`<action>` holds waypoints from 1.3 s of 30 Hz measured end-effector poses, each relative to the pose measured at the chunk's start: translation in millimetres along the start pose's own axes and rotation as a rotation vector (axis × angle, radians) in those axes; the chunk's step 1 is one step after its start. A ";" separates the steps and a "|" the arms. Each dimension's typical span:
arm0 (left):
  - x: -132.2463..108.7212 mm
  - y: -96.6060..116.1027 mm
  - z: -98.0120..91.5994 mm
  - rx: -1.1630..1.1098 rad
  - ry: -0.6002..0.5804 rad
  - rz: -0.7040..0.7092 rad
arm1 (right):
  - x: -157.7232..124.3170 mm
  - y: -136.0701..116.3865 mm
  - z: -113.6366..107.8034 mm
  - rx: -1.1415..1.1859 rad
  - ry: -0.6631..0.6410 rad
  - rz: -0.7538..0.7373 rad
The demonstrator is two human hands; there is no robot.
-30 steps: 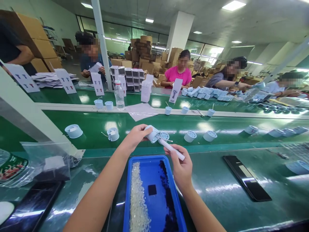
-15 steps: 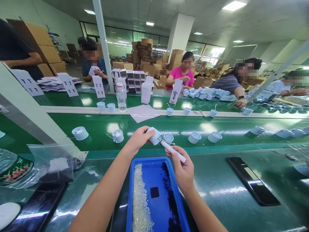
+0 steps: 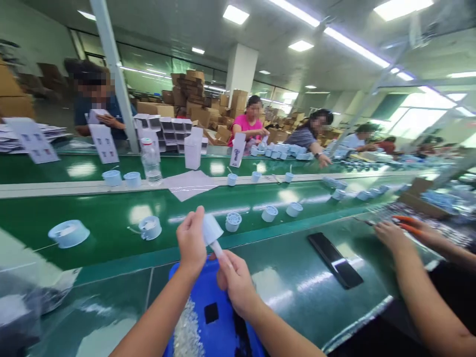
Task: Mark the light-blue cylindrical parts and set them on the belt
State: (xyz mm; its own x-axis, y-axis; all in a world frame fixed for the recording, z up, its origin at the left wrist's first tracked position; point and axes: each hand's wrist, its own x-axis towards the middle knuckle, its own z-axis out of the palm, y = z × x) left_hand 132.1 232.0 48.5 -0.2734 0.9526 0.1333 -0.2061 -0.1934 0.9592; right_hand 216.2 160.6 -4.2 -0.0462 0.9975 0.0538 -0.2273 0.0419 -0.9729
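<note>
Your L hand (image 3: 191, 243) grasps the blue cup (image 3: 212, 229), R hand (image 3: 238, 282) the white stick (image 3: 216, 248) at its 6 o'clock; slack grip prob. drops either into tray (image 3: 219, 334) below.

Our green desk (image 3: 282, 267) spans btm of frame: blue tray (image 3: 222, 337) btm ctr, blk phone (image 3: 334, 260) lower rt, clear bag (image 3: 18, 305) lower L. Beyond, we've green belt (image 3: 104, 201) w/ lt-blue round parts (image 3: 269, 213) mid-frame; white strip (image 3: 74, 189) w/ bottle (image 3: 151, 163) + sheet (image 3: 190, 184), ctr-L.
</note>
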 end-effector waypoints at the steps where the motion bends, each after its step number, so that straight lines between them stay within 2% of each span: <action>1: 0.6 -0.9 0.7 0.008 -0.038 0.016 | 1.5 0.3 0.8 0.036 0.005 0.001; 5: 6.7 0.3 1.1 0.223 -0.280 0.117 | 9.4 -1.1 -4.9 0.055 0.093 -0.084; 8: 18.9 9.2 -9.0 0.311 -0.455 0.085 | 13.9 -5.9 -13.1 0.008 0.038 -0.078; 9: 24.7 13.5 -15.0 0.354 -0.464 0.108 | 15.2 -7.6 -15.3 -0.012 -0.009 -0.041; 11: 37.4 22.2 -28.7 0.515 -0.354 0.212 | 17.4 -10.1 -18.0 -0.048 -0.076 0.052; 13: 49.6 26.9 -41.5 0.734 -0.256 0.239 | 19.5 -11.1 -18.9 -0.069 -0.069 0.119; 15: 59.8 23.7 -50.6 0.900 -0.223 0.211 | 21.3 -11.3 -18.9 -0.049 -0.042 0.144; 18: 71.5 3.1 -57.5 0.992 -0.269 0.178 | 22.9 -12.9 -19.9 0.007 -0.036 0.130; 20: 78.1 -16.9 -60.4 1.078 -0.371 0.187 | 23.2 -14.8 -21.0 0.009 -0.022 0.111; 22: 83.5 -36.8 -63.3 1.221 -0.448 0.255 | 23.4 -15.6 -21.6 -0.004 -0.014 0.099; 25: 86.9 -57.2 -67.2 1.378 -0.471 0.386 | 24.3 -12.0 -21.4 -0.013 -0.052 0.091; 27: 85.0 -59.5 -68.9 1.403 -0.527 0.430 | 24.6 -7.0 -21.1 -0.017 -0.068 0.081; 29: 81.6 -53.2 -70.4 1.401 -0.576 0.460 | 23.9 -2.0 -21.0 -0.020 -0.047 0.062; 31: 79.8 -43.1 -73.3 1.448 -0.488 0.470 | 22.3 1.3 -21.0 -0.041 0.016 0.036; 33: 81.3 -34.8 -79.5 1.519 -0.356 0.413 | 19.8 2.4 -20.8 -0.113 0.101 -0.010; 35: 85.5 -31.3 -89.7 1.579 -0.239 0.273 | 16.9 2.8 -20.4 -0.204 0.155 -0.083; 37: 90.9 -32.1 -101.5 1.584 -0.224 0.101 | 14.1 4.6 -19.8 -0.278 0.146 -0.166; 39: 96.1 -34.7 -111.0 1.527 -0.288 -0.010 | 12.5 8.8 -19.6 -0.321 0.097 -0.227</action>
State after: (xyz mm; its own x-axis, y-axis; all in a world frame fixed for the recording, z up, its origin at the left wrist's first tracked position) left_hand 8.7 304.2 0.4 -0.0575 0.9983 -0.0050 0.9609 0.0567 0.2710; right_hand 232.8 174.6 -16.5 0.0657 0.9609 0.2691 0.0948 0.2624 -0.9603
